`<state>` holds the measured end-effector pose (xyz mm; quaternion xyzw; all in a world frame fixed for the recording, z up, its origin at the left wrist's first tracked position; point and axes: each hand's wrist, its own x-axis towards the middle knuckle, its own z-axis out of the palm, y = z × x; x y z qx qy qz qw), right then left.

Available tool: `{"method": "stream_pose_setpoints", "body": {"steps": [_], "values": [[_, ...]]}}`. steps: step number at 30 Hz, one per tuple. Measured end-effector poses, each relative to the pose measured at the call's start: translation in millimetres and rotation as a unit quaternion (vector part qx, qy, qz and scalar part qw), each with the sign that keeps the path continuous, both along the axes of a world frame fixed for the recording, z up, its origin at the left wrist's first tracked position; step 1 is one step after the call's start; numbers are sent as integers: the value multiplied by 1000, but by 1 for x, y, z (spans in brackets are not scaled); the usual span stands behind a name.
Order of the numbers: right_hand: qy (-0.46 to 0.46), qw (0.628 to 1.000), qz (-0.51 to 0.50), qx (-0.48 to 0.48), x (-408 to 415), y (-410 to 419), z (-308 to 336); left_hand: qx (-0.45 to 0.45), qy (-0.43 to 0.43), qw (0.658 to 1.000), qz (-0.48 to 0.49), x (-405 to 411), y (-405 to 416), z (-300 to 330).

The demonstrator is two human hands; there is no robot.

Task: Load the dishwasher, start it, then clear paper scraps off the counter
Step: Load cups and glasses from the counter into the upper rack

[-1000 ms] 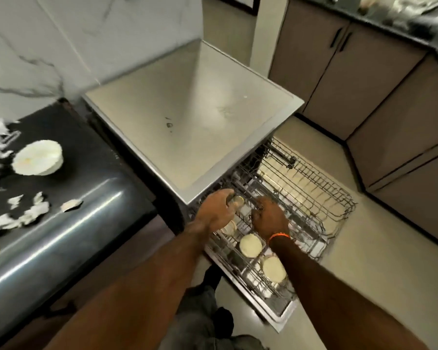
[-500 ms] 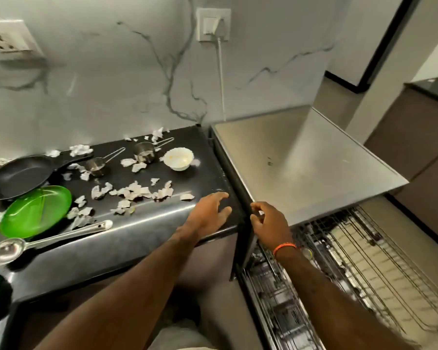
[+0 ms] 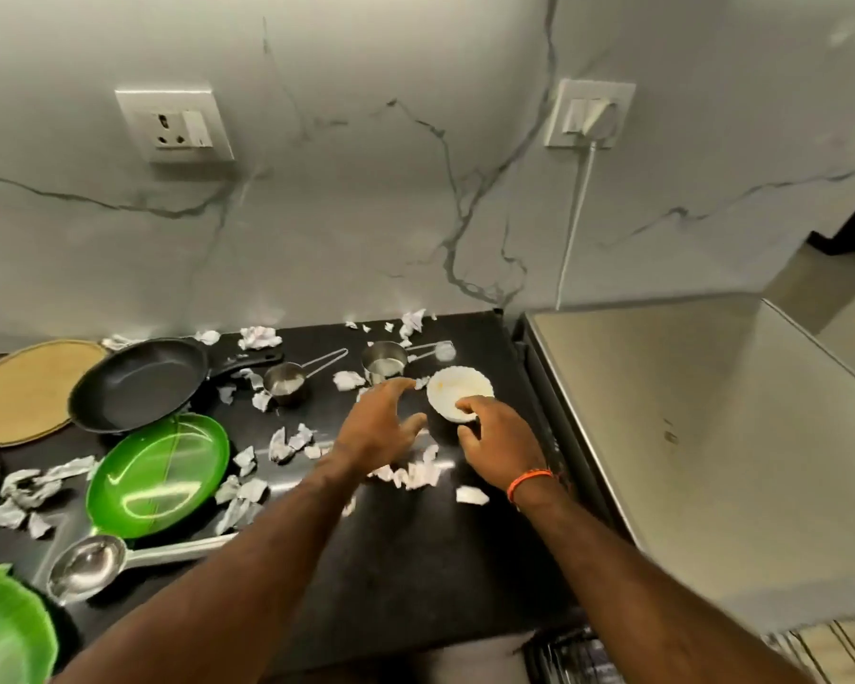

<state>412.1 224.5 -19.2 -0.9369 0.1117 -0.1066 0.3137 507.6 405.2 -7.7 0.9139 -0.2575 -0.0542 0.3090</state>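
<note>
White and shallow, the small bowl sits on the black counter, toward its right end, just left of the steel dishwasher top. The right hand has its fingertips on the bowl's near rim; whether they have closed round it I cannot tell. The left hand hovers just left of the bowl with fingers spread, holding nothing, reaching toward the nearer of the two steel measuring cups; the second cup stands farther left.

My reading is that loading is only partly done. A sliver of the pulled-out rack shows at the bottom edge, too little to count what is in it, and plenty is left on the counter. So starting the machine and clearing the paper have not begun.

Still waiting, counted:
- one white bowl
- two measuring cups
- one black frying pan, far left
- one green plate near it, plus part of another green dish at the near left corner
- one steel ladle, lying near the plate

A round woven mat lies behind the pan. The paper scraps are scattered across the whole counter, crumpled and torn, too many to count exactly, easily two dozen.

On the marble wall are two sockets: one free, one with a white plug.
</note>
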Motion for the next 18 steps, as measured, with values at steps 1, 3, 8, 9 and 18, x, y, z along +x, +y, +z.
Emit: {"method": "stream_pose_setpoints", "body": {"steps": [1, 3, 8, 9, 18], "values": [[2, 1000, 7, -21, 21, 1, 3, 5, -2, 1000, -4, 17, 3, 1], [16, 997, 18, -67, 58, 2, 9, 17, -8, 1000, -9, 51, 7, 0], [42, 983, 31, -176, 141, 1, 14, 124, -73, 989, -47, 132, 7, -3], [54, 978, 38, -196, 155, 0, 13, 153, -77, 983, -61, 144, 4, -5], [198, 950, 74, -231, 194, -6, 0, 276, -58, 953, -115, 174, -7, -21]]}}
